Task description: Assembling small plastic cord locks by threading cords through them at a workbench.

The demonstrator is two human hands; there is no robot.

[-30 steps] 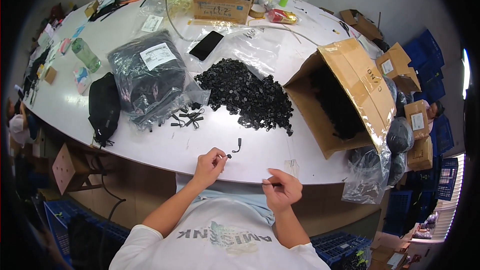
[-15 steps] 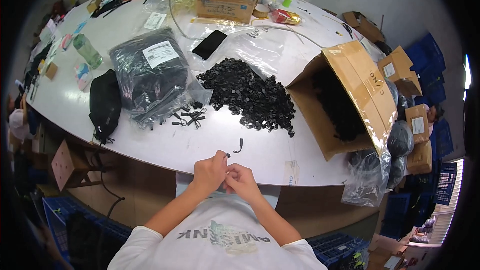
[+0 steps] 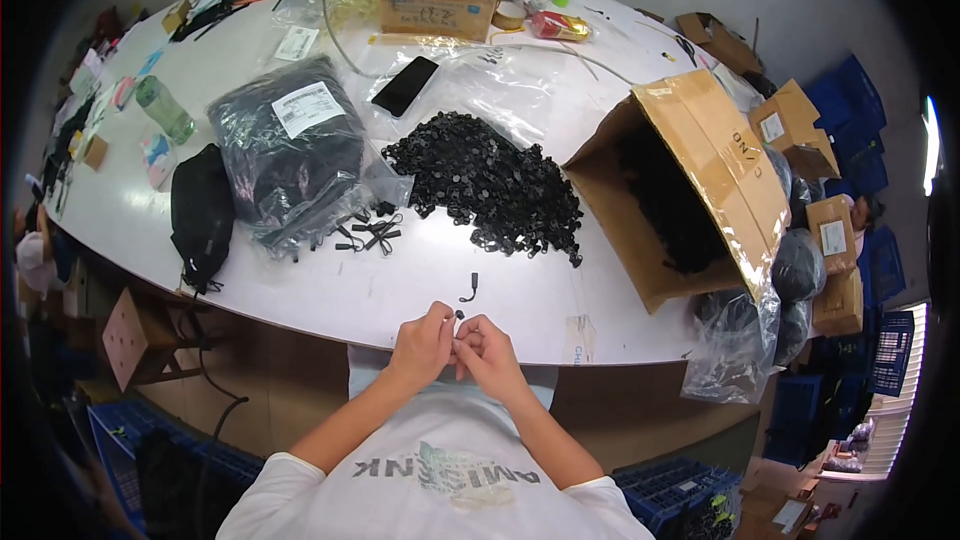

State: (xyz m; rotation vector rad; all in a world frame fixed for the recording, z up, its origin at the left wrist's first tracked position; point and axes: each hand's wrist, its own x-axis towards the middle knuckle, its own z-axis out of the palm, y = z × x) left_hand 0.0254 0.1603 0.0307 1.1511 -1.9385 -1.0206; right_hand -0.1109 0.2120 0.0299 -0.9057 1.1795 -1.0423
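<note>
At the table's near edge, my left hand [image 3: 422, 344] and my right hand [image 3: 486, 352] meet with fingers pinched together. A small dark piece [image 3: 460, 315] pokes out at their fingertips; the rest of what they hold is hidden. Just beyond lies one black pull tab with a cord loop [image 3: 474, 286]. Farther off spreads a heap of small black plastic pieces [image 3: 485, 185]. To the left of the heap, several corded black tabs [image 3: 378, 233] lie loosely together beside a clear plastic bag of black goods [image 3: 290, 155].
A cardboard box [image 3: 715, 175] lies tipped on its side at the right, with black contents. A black pouch [image 3: 202, 215] and a green bottle [image 3: 165, 110] are at the left. Behind the heap are a phone [image 3: 405, 86] and another carton [image 3: 437, 10]. Plastic-wrapped bundles [image 3: 800, 265] hang by the right edge.
The view has shifted slightly, so the table things sit a little farther left and up. My hands stay together; the right fingers have shifted slightly, and the dark piece remains at the fingertips.
</note>
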